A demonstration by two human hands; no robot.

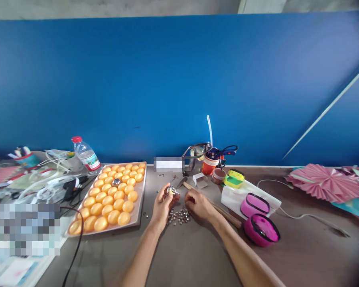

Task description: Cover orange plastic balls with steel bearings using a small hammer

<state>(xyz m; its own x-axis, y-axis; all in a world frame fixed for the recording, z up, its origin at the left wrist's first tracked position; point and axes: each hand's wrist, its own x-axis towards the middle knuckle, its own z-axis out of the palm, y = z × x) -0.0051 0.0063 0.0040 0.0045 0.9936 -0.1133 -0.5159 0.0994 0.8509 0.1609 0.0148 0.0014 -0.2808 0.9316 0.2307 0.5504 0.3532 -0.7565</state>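
My left hand (160, 207) grips a ball studded with shiny silver pieces (171, 190), its fingers wrapped around the sides. A little yellow shows between the studs. Just to the right, my right hand (199, 204) has its fingers curled together; whatever they hold, if anything, is hidden. A loose pile of small silver studs (179, 217) lies on the table between and below both hands. Left of them, a shallow tray (141, 195) holds rows of orange balls (107, 210), with one silver-studded ball (116, 182) among them.
Beside my right forearm lies a wooden-handled hammer (227, 215). Two pink pouches (261, 235) and a yellow-green case (235, 178) sit to the right, near pink folded paper (332, 183). A water bottle (88, 157) and cables (48, 187) stand left; a blue partition (173, 87) rises behind.
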